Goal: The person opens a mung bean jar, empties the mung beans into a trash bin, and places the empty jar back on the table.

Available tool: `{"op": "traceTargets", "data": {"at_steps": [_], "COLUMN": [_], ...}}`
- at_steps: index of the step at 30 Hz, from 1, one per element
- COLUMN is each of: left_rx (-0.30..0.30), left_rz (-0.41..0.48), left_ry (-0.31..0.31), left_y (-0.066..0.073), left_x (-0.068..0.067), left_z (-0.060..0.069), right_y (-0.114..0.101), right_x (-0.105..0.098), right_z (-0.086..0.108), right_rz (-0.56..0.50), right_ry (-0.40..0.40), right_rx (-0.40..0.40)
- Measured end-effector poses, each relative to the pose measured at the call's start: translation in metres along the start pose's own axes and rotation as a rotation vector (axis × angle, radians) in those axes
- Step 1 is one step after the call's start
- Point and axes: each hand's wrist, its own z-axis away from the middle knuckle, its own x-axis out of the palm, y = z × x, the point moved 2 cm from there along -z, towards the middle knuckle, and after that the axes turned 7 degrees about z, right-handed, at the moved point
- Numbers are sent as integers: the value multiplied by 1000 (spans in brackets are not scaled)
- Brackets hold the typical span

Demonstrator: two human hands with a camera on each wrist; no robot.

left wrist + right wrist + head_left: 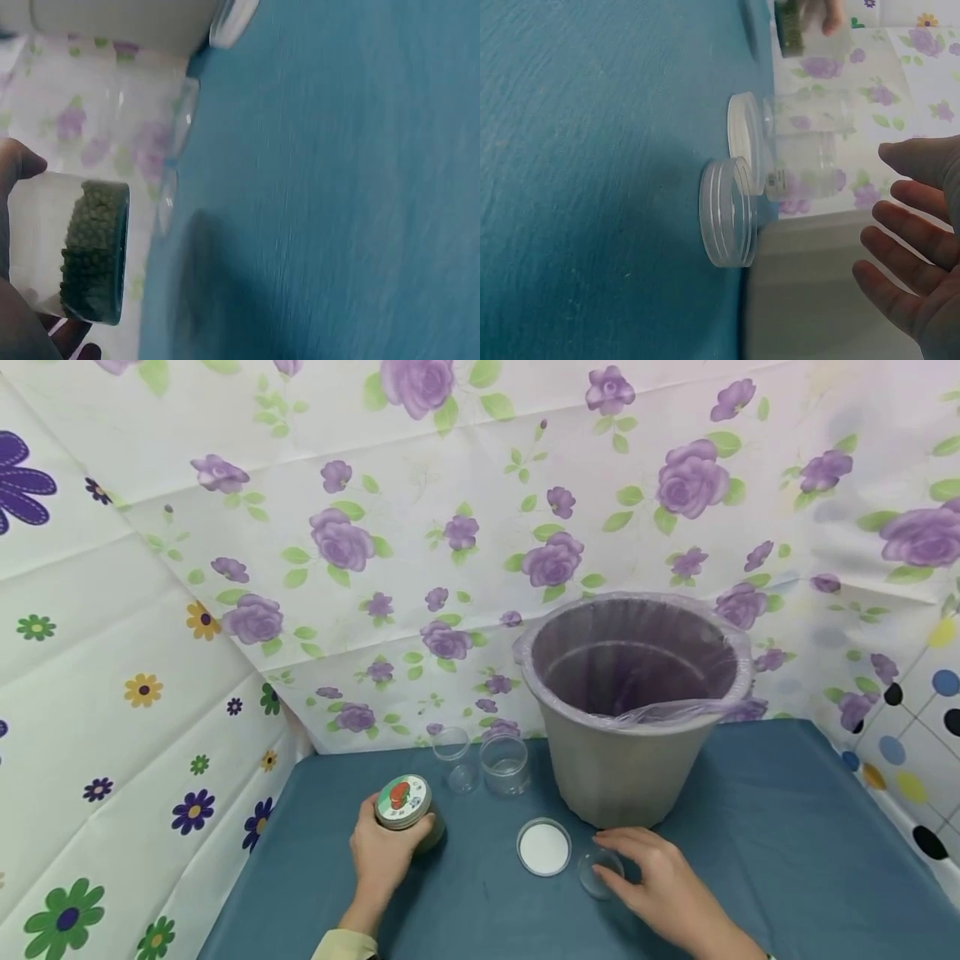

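Note:
In the head view my left hand (384, 850) grips a clear jar from above, round its labelled lid (403, 801). Small green beans (95, 244) fill the bottom of that jar (37, 232), as the left wrist view shows; it appears lifted off the cloth. My right hand (660, 881) is above a small clear lid (600, 873), its fingers spread and apart from it in the right wrist view. Beside that lid lies a second clear lid with a white disc (543, 849). Behind them stand two uncovered clear jars, a narrower one (462, 778) and a wider one (505, 765).
A grey bucket (617, 768) lined with a thin purple-tinted bag stands at the back right, behind my right hand. Blue cloth (480, 910) covers the table. Flower-printed sheets (420, 568) hang at the back and left, and a dotted one (911, 752) at the right.

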Motion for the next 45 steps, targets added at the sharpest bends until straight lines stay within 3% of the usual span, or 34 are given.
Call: {"op": "traceTargets", "data": {"at_steps": [5,12,17,21,25,30,33,39,45], "left_rx": [93,182,303,429,513,620,676,745,735], "left_rz": [95,234,171,100,49,8,-22,-71,-61], "left_ry": [-55,-224,-313,-358,-402,-404,-389,-396,-421], "left_y": [24,52,69,80,87,95,99,102,103], "left_x": [6,22,35,45,54,59,62,67,69], "left_z": [21,51,72,86,96,104,108,114,118], "right_y": [-3,-13,-24,-33,-44,-53,-55,-58,-56], "right_x": [-1,0,4,6,7,6,4,3,2], "right_z": [-6,-14,-18,-21,-23,-24,-23,-23,-23], "right_rz": [17,-1,-50,-137,-220,-275,-250,-190,-220], "right_ry": [-22,-20,-50,-125,-177,-141,-98,-64,-71], "right_rx": [20,48,82,113,112,152,186,218,236]}}
